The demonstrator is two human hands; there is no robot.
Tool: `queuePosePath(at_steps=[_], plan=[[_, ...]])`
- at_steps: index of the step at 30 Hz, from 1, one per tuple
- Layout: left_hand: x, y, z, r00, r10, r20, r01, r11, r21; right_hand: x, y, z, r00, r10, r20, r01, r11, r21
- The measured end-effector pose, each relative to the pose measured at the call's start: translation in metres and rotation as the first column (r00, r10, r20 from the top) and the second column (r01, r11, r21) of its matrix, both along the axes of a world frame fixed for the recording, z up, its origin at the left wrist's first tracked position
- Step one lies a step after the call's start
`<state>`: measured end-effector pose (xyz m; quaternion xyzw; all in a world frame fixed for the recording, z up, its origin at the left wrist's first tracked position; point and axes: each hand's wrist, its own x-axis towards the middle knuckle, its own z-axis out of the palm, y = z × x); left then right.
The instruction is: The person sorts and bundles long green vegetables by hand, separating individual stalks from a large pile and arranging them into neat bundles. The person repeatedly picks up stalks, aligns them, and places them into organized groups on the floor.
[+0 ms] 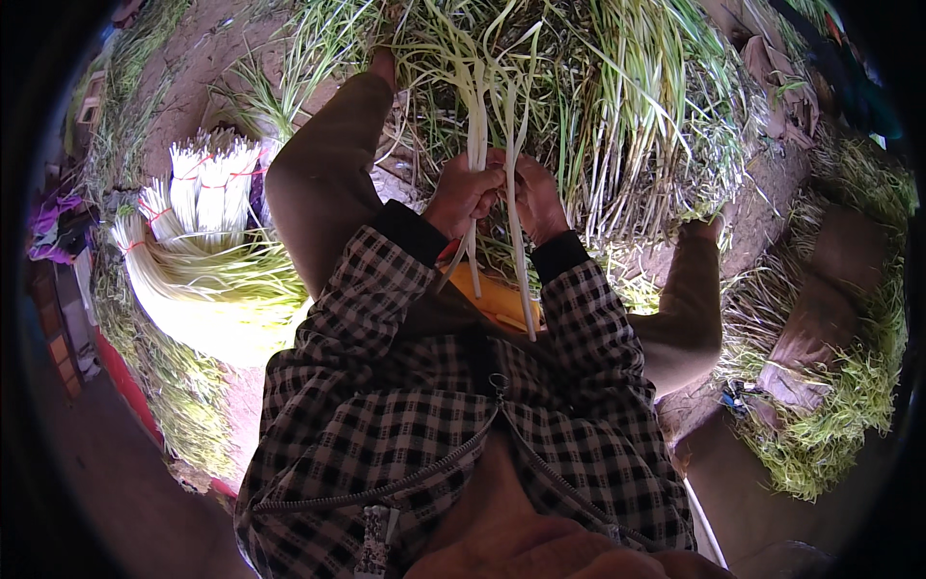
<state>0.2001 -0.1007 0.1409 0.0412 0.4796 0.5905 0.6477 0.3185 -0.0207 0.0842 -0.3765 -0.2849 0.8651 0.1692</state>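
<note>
My left hand (463,192) is closed around a few long, pale leafy stalks (476,123), which look like garlic chives. Their white ends poke out below the fist and their yellow-green leaves droop at the top. Close beside it, my right hand (539,195) grips a separate pale stalk (519,253) that hangs down almost to my lap. The fingertips of both hands nearly meet; whether they touch is unclear. Beneath the stalks, an orange-yellow object (506,297) shows between my legs, partly covered.
A large heap of uncleaned stalks (615,123) lies in front of me. At left stand white bundles (213,184) tied with red bands, beside a long pale bundle (166,289) lying curved. More leafy waste (832,427) and a brown cloth-like piece (817,333) are at right.
</note>
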Motion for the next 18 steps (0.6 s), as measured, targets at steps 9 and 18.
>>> queuePosePath(at_steps=[9, 18], plan=[[0.000, 0.002, -0.008, 0.987, -0.042, -0.156, 0.028, 0.995, -0.095, -0.002, -0.003, -0.009, 0.904, -0.254, 0.343, 0.033, 0.843, 0.536], [-0.003, 0.007, 0.001, 0.966, 0.083, -0.244, -0.091, 0.996, -0.021, 0.031, -0.012, -0.025, 0.677, -0.226, 0.700, -0.525, 0.518, 0.675]])
